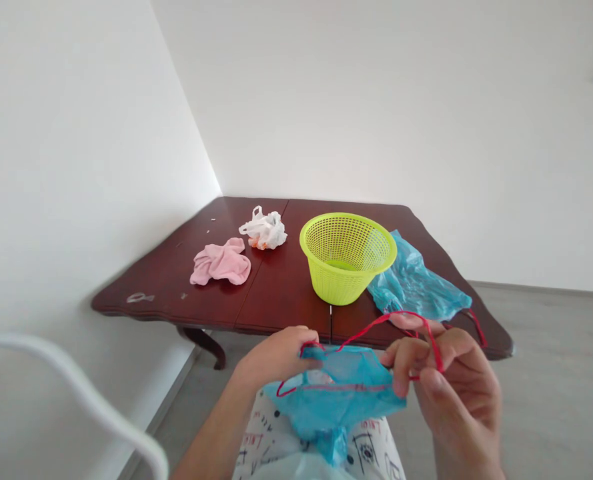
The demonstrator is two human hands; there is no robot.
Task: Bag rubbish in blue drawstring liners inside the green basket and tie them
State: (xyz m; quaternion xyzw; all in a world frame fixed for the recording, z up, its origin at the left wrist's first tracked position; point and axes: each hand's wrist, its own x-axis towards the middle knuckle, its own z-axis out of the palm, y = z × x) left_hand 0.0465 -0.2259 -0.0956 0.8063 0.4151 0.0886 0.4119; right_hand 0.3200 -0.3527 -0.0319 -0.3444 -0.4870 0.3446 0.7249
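Note:
In front of my body hangs a blue plastic bag (346,403) with a red drawstring (381,320) along its mouth. My left hand (283,357) grips the bag's rim on the left side. At the right end of the rim, my right hand (451,383) has its fingers closed on the bag's edge and the red drawstring, which loops up over them. The bag's mouth is partly spread between both hands. Past the hands, a yellow-green mesh basket (339,283) stands upright on the table, with nothing visible inside. A second blue plastic bag (421,283) lies flattened beside it.
On the dark red wooden table (281,293) lie a crumpled white plastic bag (266,229) and a pink cloth (221,262). White walls meet behind the table at the left. A blurred white cable (76,387) crosses the lower left, close to the camera.

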